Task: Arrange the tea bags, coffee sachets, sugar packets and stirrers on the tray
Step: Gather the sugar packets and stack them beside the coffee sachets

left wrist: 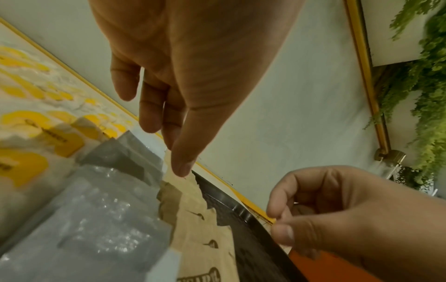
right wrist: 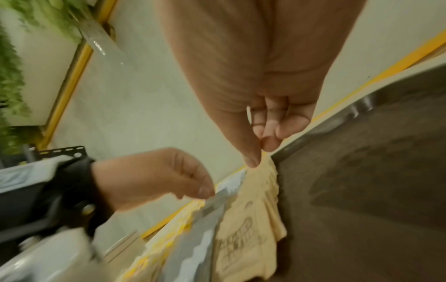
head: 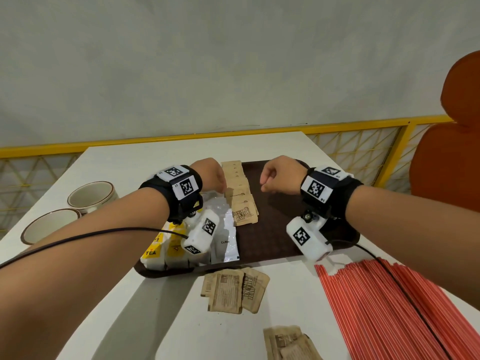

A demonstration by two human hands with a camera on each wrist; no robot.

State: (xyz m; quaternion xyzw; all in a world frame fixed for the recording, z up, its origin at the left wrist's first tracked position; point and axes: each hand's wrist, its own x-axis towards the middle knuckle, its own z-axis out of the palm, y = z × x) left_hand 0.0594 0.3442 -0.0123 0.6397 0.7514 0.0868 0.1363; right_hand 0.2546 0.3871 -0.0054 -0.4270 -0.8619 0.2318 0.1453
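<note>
A dark brown tray [head: 280,237] lies on the white table. On it, from left to right, are yellow-and-white tea bags [head: 161,253], silver coffee sachets [head: 226,229] and an overlapping row of brown sugar packets [head: 242,209]. My left hand [head: 220,188] reaches down at the left edge of the sugar row. In the left wrist view its thumb tip [left wrist: 181,167] touches a sugar packet [left wrist: 198,238], fingers fairly straight. My right hand [head: 263,184] hovers over the bare tray right of the row, fingers curled with thumb against fingertip [right wrist: 260,152] and nothing in it. Red stirrers [head: 389,307] lie on the table at the lower right.
Loose sugar packets [head: 233,289] lie on the table in front of the tray, more [head: 288,344] nearer me. Two cream cups [head: 91,196] [head: 49,224] stand at the left. An orange chair [head: 452,152] is at the right, and a yellow rail runs behind the table.
</note>
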